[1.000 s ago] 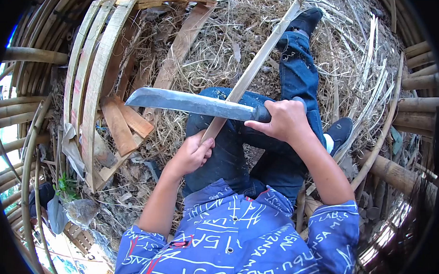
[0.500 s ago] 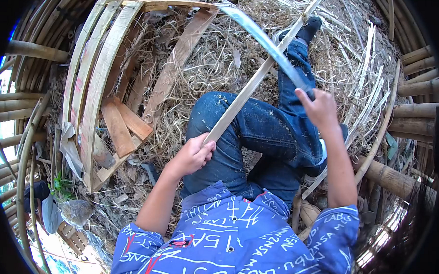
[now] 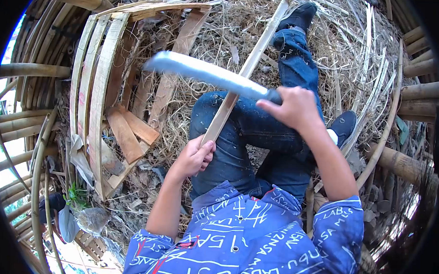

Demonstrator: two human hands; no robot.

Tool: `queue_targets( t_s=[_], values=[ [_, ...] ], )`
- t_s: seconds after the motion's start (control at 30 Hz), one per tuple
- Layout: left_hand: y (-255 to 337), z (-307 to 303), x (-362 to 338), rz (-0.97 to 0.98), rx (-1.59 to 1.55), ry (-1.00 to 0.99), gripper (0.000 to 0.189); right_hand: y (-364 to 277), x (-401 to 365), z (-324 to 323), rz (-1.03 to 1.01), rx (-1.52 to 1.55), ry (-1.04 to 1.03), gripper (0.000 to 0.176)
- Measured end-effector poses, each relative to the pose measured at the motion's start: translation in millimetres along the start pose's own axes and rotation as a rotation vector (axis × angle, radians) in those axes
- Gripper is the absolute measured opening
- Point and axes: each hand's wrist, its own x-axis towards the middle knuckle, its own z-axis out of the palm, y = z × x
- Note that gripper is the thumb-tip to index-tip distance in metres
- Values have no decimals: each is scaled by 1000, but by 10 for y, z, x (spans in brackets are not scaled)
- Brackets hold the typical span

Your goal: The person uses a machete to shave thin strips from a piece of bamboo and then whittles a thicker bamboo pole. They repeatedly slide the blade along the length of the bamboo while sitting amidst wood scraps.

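My left hand [image 3: 195,158] is closed round the near end of a long pale strip of wood [image 3: 254,58], which slants up and away past my bent knee toward my outstretched foot. In my right hand [image 3: 296,108] is a machete [image 3: 207,74] with a dark handle and a broad, slightly curved blade. Its blade points left and crosses over the strip above my knee, the tip reaching toward the wooden crate. Small shavings speckle my jeans [image 3: 273,117].
A slatted wooden crate [image 3: 103,84] stands at the left with loose boards [image 3: 125,136] in and beside it. Curly shavings [image 3: 203,54] cover the ground. Thin split strips [image 3: 371,89] lie at the right, and bamboo poles [image 3: 407,165] line both sides.
My right hand has drawn the machete down the strip toward me, and its blade has swung from pointing up-left to nearly sideways. My left hand keeps its hold on the strip.
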Motion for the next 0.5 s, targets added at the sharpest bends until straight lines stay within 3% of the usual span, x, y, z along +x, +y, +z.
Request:
queue_targets(
  t_s=[0.1, 0.2, 0.27, 0.5],
  values=[
    [11, 30, 5, 13, 9, 13, 23, 346, 153, -108, 246, 151, -42, 72],
    [20, -5, 13, 19, 8, -34, 24, 394, 101, -126, 220, 118, 37, 69],
    [-26, -32, 34, 25, -16, -47, 24, 304, 23, -131, 254, 246, -51, 69],
    [-30, -82, 14, -39, -125, -68, 27, -365, -283, 143, -177, 100, -177, 74]
  ],
)
